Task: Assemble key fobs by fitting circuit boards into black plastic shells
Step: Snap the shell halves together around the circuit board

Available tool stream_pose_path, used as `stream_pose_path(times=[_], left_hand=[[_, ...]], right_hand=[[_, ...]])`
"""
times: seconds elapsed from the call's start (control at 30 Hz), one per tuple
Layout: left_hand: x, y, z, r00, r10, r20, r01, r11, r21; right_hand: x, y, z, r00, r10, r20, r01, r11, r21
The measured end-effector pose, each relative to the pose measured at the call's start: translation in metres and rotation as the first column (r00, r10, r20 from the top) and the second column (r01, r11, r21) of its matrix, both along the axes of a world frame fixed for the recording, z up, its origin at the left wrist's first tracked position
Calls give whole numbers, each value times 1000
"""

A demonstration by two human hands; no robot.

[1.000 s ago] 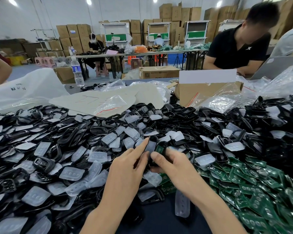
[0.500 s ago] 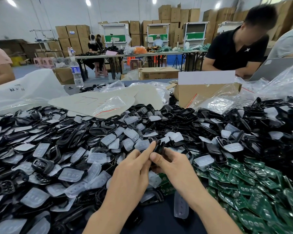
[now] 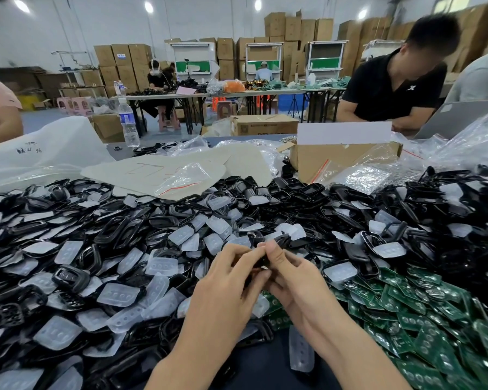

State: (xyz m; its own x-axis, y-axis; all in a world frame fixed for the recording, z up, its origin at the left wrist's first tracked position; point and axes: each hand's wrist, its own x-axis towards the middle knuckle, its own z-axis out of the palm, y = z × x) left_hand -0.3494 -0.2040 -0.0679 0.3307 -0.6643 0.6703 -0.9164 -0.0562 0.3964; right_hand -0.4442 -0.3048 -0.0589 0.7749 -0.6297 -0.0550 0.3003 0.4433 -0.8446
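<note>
Cardboard cartons (image 3: 290,26) stood stacked along the warehouse wall behind the long table (image 3: 265,370), where a worker in a black shirt (image 3: 392,88) sat bent opposite us. In the head view we found the surface buried: black plastic shells (image 3: 119,235) and translucent button pads (image 3: 119,294) heaped left and centre, green circuit boards (image 3: 412,313) banked to the right. Our left hand (image 3: 223,288) and right hand (image 3: 296,282) were drawn together above the heap, the fingers of both curled and pinching one held shell (image 3: 279,240) between them; its upper end showed just above the fingertips. Whether a board sat inside it we could not tell. We judged this the seating step, a board being pressed home. The next move, as we read it, called for even thumb pressure until the board lay flush, then a spot to set the finished piece apart. Room was tight: parts crowded toward us on both sides, only a small bare patch of table showed between the forearms, and a cardboard box (image 3: 335,161) closed off the far side.
</note>
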Motion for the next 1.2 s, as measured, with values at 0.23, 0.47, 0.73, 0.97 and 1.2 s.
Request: stream_pose_path(times=[0.23,0.47,0.73,0.97,1.2], left_hand=[[5,1,-2,1000,-6,7,7,997,-83],[9,-3,-9,1000,-29,-4,28,990,-140],[7,-5,-8,997,-57,-45,47,977,-210],[6,-4,-6,999,-40,3,39,968,-247],[5,-3,-4,998,-21,-53,12,985,-170]], right_hand=[[-3,2,5,997,57,43,-60,996,72],[-3,4,8,998,25,53,-28,998,57],[-1,5,8,998,6,57,-10,998,56],[1,7,6,998,-4,59,1,999,43],[2,6,4,996,-16,90,5,993,117]])
